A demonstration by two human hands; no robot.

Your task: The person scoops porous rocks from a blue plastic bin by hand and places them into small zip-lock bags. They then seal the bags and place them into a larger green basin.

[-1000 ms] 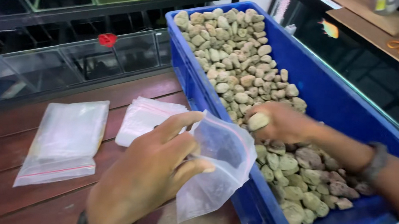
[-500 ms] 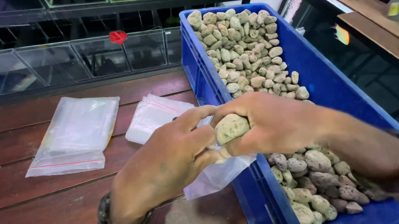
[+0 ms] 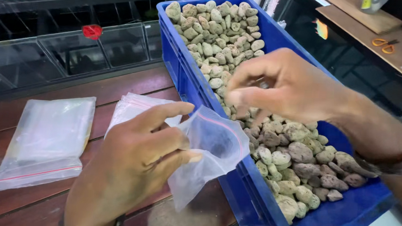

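Wooden table (image 3: 31,209): clear zip bag (image 3: 213,150) open, crumpled, red-striped.

The left hand (image 3: 134,169) pinches a small clear zip bag (image 3: 210,150) open at the near edge of a blue crate (image 3: 184,75) of pale porous stones (image 3: 223,36). The right hand (image 3: 285,85) hovers over the stones, fingers curled, just right of the bag. Two flat stacks of bags (image 3: 48,137) lie left on the wooden table (image 3: 3,208).
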